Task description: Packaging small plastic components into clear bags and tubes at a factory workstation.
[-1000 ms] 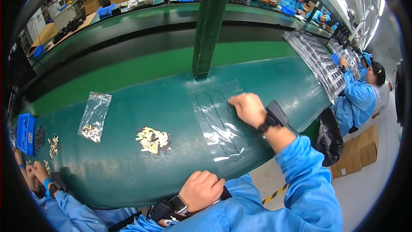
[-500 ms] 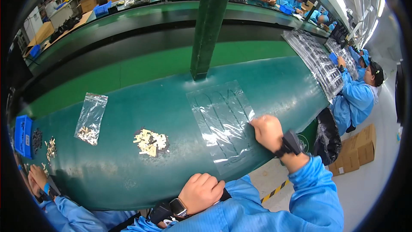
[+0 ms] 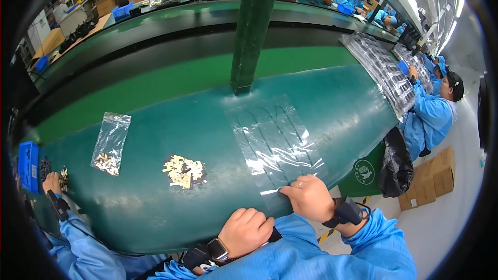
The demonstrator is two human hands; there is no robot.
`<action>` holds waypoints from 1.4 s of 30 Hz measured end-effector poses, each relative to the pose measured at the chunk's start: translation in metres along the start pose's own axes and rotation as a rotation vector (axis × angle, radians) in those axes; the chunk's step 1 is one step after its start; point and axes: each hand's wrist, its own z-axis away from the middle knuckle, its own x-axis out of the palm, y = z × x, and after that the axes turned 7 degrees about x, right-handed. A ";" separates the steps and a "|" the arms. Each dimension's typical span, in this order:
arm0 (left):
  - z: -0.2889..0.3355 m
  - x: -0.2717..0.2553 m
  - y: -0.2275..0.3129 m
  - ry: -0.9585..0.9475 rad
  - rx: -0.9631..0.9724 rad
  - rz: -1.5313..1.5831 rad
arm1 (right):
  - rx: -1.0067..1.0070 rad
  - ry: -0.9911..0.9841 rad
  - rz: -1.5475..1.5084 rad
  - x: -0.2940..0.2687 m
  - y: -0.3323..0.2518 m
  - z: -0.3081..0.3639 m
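A clear plastic bag (image 3: 275, 148) lies flat on the green table mat, with several thin dark strips showing in or under it. My right hand (image 3: 311, 199) is closed at the bag's near right edge, thumb and forefinger pressed together against the film. Curled into a loose fist, my left hand (image 3: 246, 233) rests at the table's near edge, left of the bag; its palm side is hidden. A watch (image 3: 217, 249) is on that wrist. Left of the bag lies a pile of small cream and black pieces (image 3: 182, 171).
Farther left are a zip bag of small pieces (image 3: 109, 145), a blue bin (image 3: 28, 166) and a co-worker's hand (image 3: 52, 182). A green post (image 3: 252, 36) stands behind the bag. Plastic-wrapped trays (image 3: 381, 72) lie at right; below are a black-lined green bin (image 3: 397, 163) and cartons (image 3: 428, 179).
My right hand has moved from the bag's right side down toward its near edge. The bag's right side has shifted slightly right. My left hand has barely moved. The co-worker's hand reaches farther in.
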 end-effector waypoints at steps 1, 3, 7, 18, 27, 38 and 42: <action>0.000 -0.001 0.001 -0.002 -0.002 -0.009 | -0.025 -0.089 -0.004 -0.002 -0.002 -0.010; 0.001 0.000 0.001 -0.005 -0.003 -0.007 | 0.069 -0.188 -0.061 -0.004 -0.002 -0.040; -0.003 -0.004 0.002 -0.021 0.001 -0.013 | 0.036 -0.001 -0.059 0.011 -0.009 -0.089; -0.010 -0.013 0.004 0.017 0.018 -0.002 | 0.148 0.159 0.237 0.004 0.065 -0.097; -0.007 -0.014 0.002 -0.004 0.007 -0.013 | 0.113 -0.068 0.044 0.007 0.009 -0.061; -0.008 -0.011 0.003 -0.024 0.010 -0.007 | 0.106 -0.102 0.072 0.013 -0.046 -0.021; -0.007 -0.011 0.002 0.011 0.006 -0.018 | 0.234 -0.028 0.213 0.008 -0.010 -0.026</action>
